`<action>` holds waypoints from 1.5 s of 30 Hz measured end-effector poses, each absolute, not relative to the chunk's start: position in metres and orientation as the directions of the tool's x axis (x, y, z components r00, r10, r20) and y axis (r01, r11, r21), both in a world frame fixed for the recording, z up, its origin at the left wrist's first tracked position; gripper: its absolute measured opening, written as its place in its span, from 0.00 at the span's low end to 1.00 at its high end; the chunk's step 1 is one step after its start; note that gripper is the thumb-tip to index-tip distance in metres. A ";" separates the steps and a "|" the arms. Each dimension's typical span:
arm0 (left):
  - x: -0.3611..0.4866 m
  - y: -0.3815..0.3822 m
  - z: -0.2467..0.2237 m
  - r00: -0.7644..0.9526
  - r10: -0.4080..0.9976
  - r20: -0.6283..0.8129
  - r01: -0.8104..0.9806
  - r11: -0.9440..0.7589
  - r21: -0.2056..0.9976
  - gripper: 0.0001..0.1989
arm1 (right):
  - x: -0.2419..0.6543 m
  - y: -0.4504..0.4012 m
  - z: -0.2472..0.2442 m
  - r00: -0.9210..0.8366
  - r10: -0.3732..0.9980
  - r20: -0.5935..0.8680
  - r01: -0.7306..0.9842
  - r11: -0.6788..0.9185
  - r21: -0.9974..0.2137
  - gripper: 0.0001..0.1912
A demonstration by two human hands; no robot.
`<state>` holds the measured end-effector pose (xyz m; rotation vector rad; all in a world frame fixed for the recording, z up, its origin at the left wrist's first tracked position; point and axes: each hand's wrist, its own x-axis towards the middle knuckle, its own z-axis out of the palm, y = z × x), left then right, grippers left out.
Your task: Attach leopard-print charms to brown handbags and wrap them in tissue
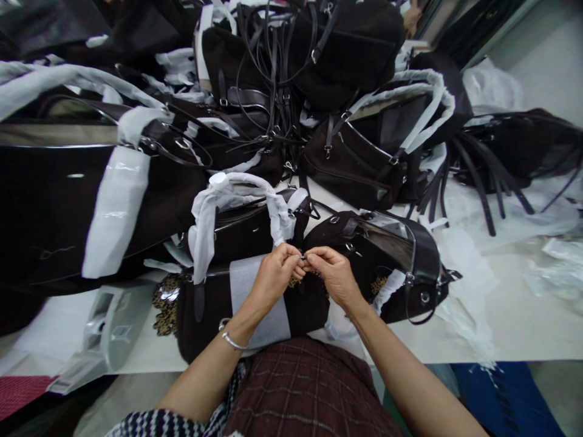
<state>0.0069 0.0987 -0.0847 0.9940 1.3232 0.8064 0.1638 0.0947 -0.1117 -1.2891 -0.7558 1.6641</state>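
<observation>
My left hand (pixel 277 270) and my right hand (pixel 333 273) meet fingertip to fingertip over a dark handbag (pixel 204 321). Both are pinched around a small dark piece (pixel 303 257), too tiny to name. Across the bag lies a strip of grey-white wrapping (pixel 259 303), and its handle (pixel 241 182) is wound in white paper. To the right of my hands rests a second dark bag (pixel 387 261) with a glossy black strap. Leopard-patterned pieces (pixel 166 306) show at the left end of the nearer bag.
A large dark bag (pixel 59 212) with wrapped handles fills the left side. More bags (pixel 355 158) and hanging black straps crowd the back. A grey tape dispenser (pixel 109 328) stands at front left. White paper (pixel 469 291) lies on the table (pixel 523 328) at right.
</observation>
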 end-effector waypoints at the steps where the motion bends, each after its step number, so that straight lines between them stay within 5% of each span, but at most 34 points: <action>1: 0.007 0.098 -0.084 0.104 0.917 -0.384 0.090 0.376 0.922 0.07 | 0.162 0.094 -0.112 -0.081 0.903 -0.423 -0.258 -0.429 -0.866 0.14; 24: 0.007 0.098 -0.084 0.041 0.944 -0.327 0.216 0.312 0.925 0.07 | 0.154 0.095 -0.112 -0.060 0.918 -0.391 -0.194 -0.395 -0.898 0.11; 31: 0.010 0.094 -0.083 -0.020 0.971 -0.239 0.329 0.232 0.916 0.07 | 0.148 0.091 -0.102 0.027 0.991 -0.132 0.124 -0.135 -0.983 0.06; 36: 0.017 0.094 -0.088 -0.064 0.943 -0.326 0.172 0.332 0.927 0.07 | 0.147 0.094 -0.097 0.039 0.998 0.046 0.304 0.032 -0.952 0.05; 41: 0.015 0.098 -0.093 0.027 0.908 -0.419 -0.028 0.419 0.907 0.08 | 0.154 0.098 -0.101 0.012 0.997 -0.079 0.233 -0.080 -0.969 0.07; 45: 0.010 0.100 -0.093 0.071 0.897 -0.437 0.016 0.437 0.899 0.07 | 0.159 0.100 -0.105 -0.004 0.978 -0.209 0.139 -0.206 -0.968 0.09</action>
